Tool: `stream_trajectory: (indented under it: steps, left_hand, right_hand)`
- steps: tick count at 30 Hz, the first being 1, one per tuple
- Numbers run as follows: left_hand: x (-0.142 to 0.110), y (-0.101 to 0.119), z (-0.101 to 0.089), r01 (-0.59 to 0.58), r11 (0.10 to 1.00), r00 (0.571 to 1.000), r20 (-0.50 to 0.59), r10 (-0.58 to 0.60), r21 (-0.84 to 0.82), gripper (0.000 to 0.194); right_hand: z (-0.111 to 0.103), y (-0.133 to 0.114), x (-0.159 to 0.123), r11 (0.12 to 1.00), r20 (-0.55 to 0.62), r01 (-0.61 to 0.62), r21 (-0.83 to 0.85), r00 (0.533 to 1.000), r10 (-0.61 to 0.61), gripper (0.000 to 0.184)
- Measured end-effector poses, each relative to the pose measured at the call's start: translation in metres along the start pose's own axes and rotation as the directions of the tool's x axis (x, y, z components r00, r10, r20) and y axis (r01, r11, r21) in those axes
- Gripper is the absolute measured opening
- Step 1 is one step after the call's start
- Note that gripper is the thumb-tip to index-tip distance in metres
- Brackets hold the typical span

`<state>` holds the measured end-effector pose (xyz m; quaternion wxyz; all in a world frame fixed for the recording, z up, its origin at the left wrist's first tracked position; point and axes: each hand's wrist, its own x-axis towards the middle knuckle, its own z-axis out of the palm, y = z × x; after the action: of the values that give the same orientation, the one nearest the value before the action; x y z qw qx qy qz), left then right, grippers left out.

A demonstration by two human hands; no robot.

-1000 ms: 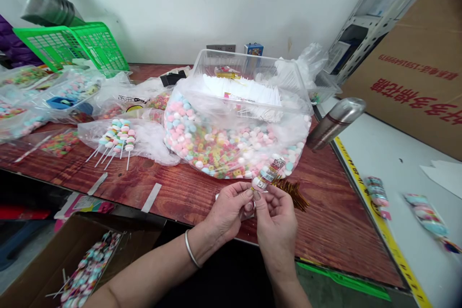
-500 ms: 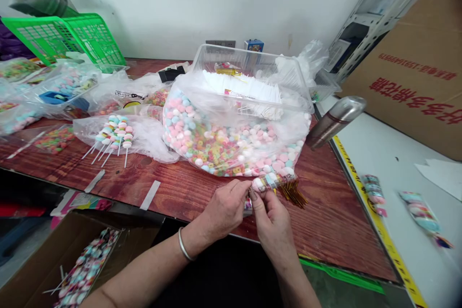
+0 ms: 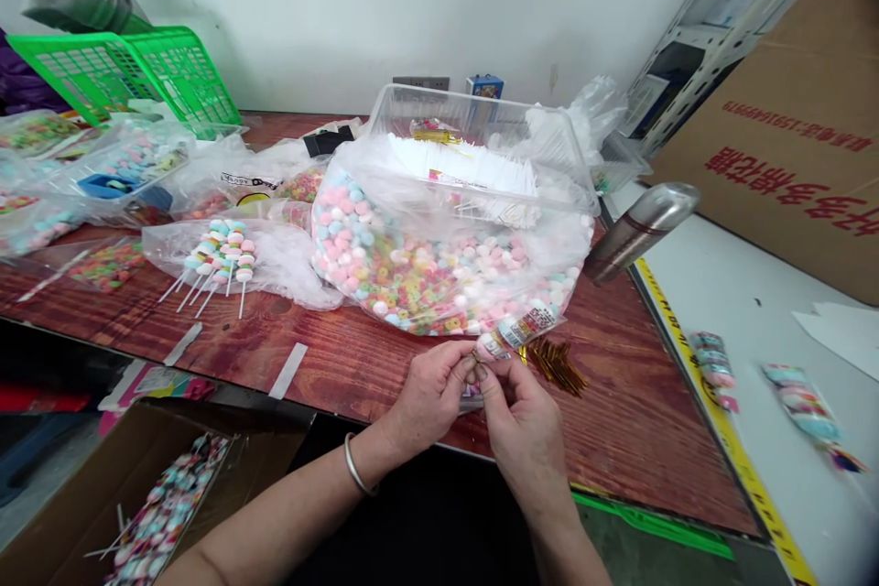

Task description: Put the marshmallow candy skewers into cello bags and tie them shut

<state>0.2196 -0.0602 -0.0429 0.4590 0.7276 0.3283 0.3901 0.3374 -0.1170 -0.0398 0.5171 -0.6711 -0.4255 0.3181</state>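
A wrapped marshmallow lollipop [image 3: 516, 334] in a clear printed bag points away from me, up and to the right. At its lower end my left hand [image 3: 431, 396] is closed, thumb and forefinger pinching the gathered neck of the bag. My right hand [image 3: 523, 417] pinches the same spot, so the fingertips of both hands meet there and hide the stick and whatever closes the neck. Just right of the lollipop lies a bunch of gold twist ties [image 3: 559, 366]. Several unwrapped marshmallow lollipops [image 3: 223, 249] rest on plastic at the left.
Ahead is a big clear bag of marshmallows and gummy rings [image 3: 439, 279], with a clear tub of white sticks [image 3: 473, 167] behind it. A steel flask [image 3: 642, 233] leans at the right. Below left stands a carton of wrapped lollipops [image 3: 75, 494]; a green basket [image 3: 161, 78] is at the back.
The wrapped lollipop has turned in my fingers, so its printed label now faces up. Both hands stay together at its neck, with the fingertips shifted slightly.
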Motion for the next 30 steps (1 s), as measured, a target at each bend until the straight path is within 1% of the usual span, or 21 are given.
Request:
stream_trajectory:
  steps: [2, 4, 5, 7, 10, 13, 15, 17, 18, 20, 22, 23, 24, 26, 27, 28, 29, 30]
  left_hand:
    - [-0.001, -0.003, -0.004, -0.094, 0.983, 0.993, 0.081, 0.082, 0.16, 0.033]
    - [-0.003, -0.006, -0.006, -0.145, 0.938, 0.984, 0.14, 0.105, 0.315, 0.038]
    - [-0.004, -0.007, -0.006, -0.153, 0.916, 0.984, 0.148, 0.104, 0.372, 0.039]
    - [-0.007, -0.008, -0.005, -0.147, 0.892, 0.986, 0.131, 0.1, 0.427, 0.036]
    - [-0.009, -0.009, 0.0, -0.141, 0.898, 0.99, 0.08, 0.118, 0.417, 0.035]
    - [-0.008, -0.009, 0.003, -0.127, 0.913, 0.992, 0.044, 0.119, 0.387, 0.035]
    - [-0.008, -0.009, 0.004, -0.122, 0.919, 0.992, 0.035, 0.118, 0.374, 0.036]
    - [-0.008, -0.007, 0.005, -0.114, 0.929, 0.993, 0.022, 0.114, 0.352, 0.037]
    - [-0.008, -0.005, 0.005, -0.103, 0.942, 0.995, 0.014, 0.104, 0.321, 0.037]
    - [-0.006, 0.001, 0.006, -0.054, 0.98, 0.999, 0.002, 0.055, 0.193, 0.035]
    - [-0.001, 0.008, 0.006, 0.028, 0.999, 0.999, 0.033, -0.026, -0.032, 0.033]
    - [0.002, 0.012, 0.005, 0.076, 0.981, 0.995, 0.072, -0.064, -0.18, 0.034]
    - [0.006, 0.016, 0.003, 0.128, 0.934, 0.988, 0.125, -0.091, -0.333, 0.038]
    - [0.014, 0.024, -0.004, 0.236, 0.781, 0.963, 0.248, -0.107, -0.579, 0.053]
    - [0.018, 0.028, -0.009, 0.28, 0.713, 0.949, 0.298, -0.105, -0.643, 0.062]
    - [0.021, 0.032, -0.014, 0.307, 0.68, 0.938, 0.331, -0.1, -0.666, 0.071]
    - [0.023, 0.036, -0.019, 0.309, 0.692, 0.933, 0.348, -0.088, -0.653, 0.078]
    - [0.024, 0.04, -0.024, 0.287, 0.738, 0.932, 0.356, -0.067, -0.611, 0.08]
  right_hand:
    - [-0.002, 0.001, 0.0, 1.0, 0.014, 0.018, 0.0, 1.0, -0.018, 0.026]
    - [-0.004, 0.001, 0.0, 0.999, 0.034, 0.024, 0.035, 0.999, -0.025, 0.025]
    - [-0.004, 0.002, -0.001, 0.998, 0.043, 0.032, 0.045, 0.998, -0.034, 0.025]
    - [-0.004, 0.002, -0.001, 0.997, 0.064, 0.053, 0.063, 0.996, -0.057, 0.025]
    - [-0.001, 0.003, -0.002, 0.994, 0.076, 0.041, 0.101, 0.996, -0.049, 0.025]
    - [0.004, 0.003, -0.003, 0.992, 0.004, -0.005, 0.125, 1.0, 0.005, 0.026]
    - [0.008, 0.003, -0.004, 0.992, -0.04, -0.013, 0.124, 0.999, 0.018, 0.028]
    - [0.011, 0.003, -0.005, 0.997, -0.076, 0.013, 0.072, 0.997, -0.008, 0.027]
    - [0.011, 0.003, -0.006, 0.999, -0.102, 0.044, 0.02, 0.994, -0.042, 0.026]
    - [0.011, 0.002, -0.006, 0.985, -0.154, 0.13, -0.111, 0.977, -0.146, 0.023]
    - [0.008, -0.002, -0.007, 0.939, -0.181, 0.239, -0.246, 0.94, -0.287, 0.018]
    - [0.005, -0.004, -0.007, 0.902, -0.172, 0.305, -0.305, 0.914, -0.368, 0.015]
    - [0.001, -0.008, -0.007, 0.852, -0.143, 0.378, -0.361, 0.881, -0.452, 0.012]
    - [-0.01, -0.014, -0.006, 0.708, -0.047, 0.523, -0.475, 0.788, -0.613, 0.007]
    - [-0.017, -0.016, -0.006, 0.619, 0.01, 0.579, -0.53, 0.734, -0.679, 0.007]
    - [-0.024, -0.016, -0.005, 0.529, 0.059, 0.614, -0.586, 0.683, -0.728, 0.008]
    - [-0.033, -0.015, -0.004, 0.448, 0.091, 0.624, -0.64, 0.641, -0.762, 0.009]
    - [-0.041, -0.012, -0.002, 0.384, 0.112, 0.617, -0.687, 0.612, -0.783, 0.01]
